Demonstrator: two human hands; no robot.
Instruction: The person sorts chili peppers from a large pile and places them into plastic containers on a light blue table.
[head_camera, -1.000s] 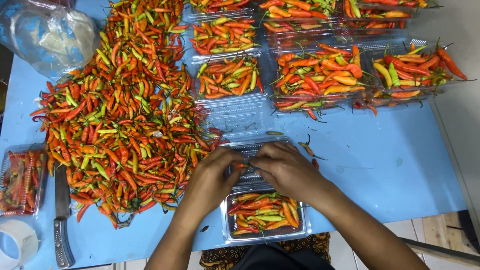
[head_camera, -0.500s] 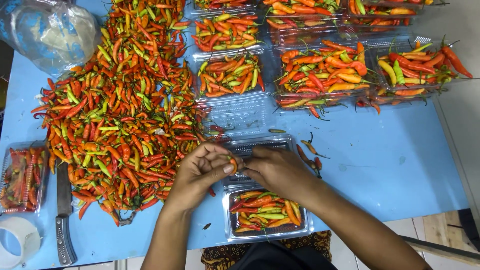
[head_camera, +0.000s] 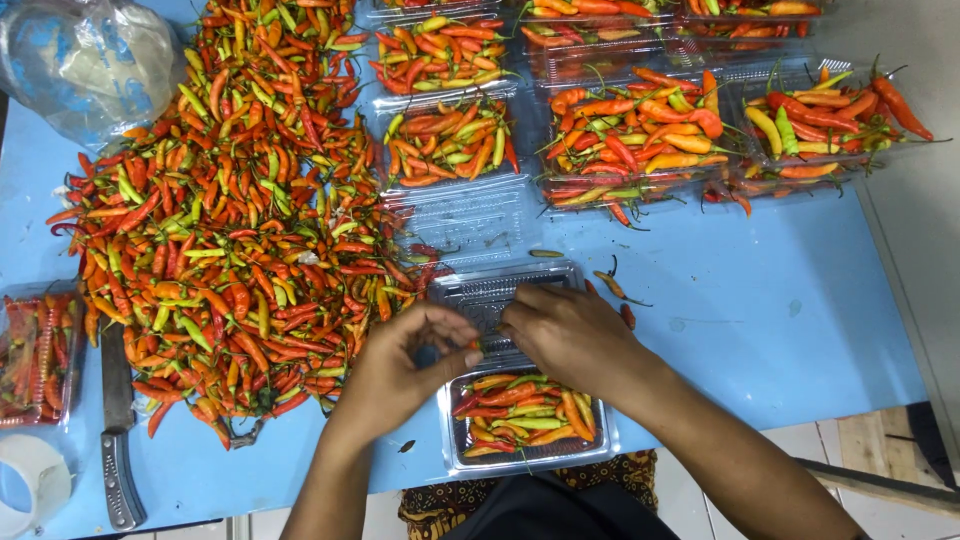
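Nearest the person, at the front edge of the blue table (head_camera: 760, 310), an open clear plastic container (head_camera: 528, 455) holds a layer of red, orange and green chillies (head_camera: 525, 412); its hinged lid (head_camera: 487, 292) lies flat behind it. Over the hinge the two hands meet. The left hand (head_camera: 405, 365) is curled, its fingertips pinched narrow on a small chilli piece (head_camera: 476, 347), and the right hand (head_camera: 570, 335) reaches its fingertips to the same spot, its grip closed down small; whether it also holds the piece I cannot tell. Just beside the right hand, a few stray chillies (head_camera: 612, 286) lie loose on the table.

Left of the hands spreads a big loose heap of chillies (head_camera: 225, 215), reaching to the far edge. At the near left corner are a knife (head_camera: 115, 420) lying with its handle toward the person, a roll of tape (head_camera: 28, 485), and a filled small container (head_camera: 35, 355).

Beyond the lid sits an empty clear container (head_camera: 462, 222), then filled open containers (head_camera: 450, 140) in rows, with more packed ones (head_camera: 650, 130) to the right. At the far left corner lies a crumpled clear plastic bag (head_camera: 90, 60).
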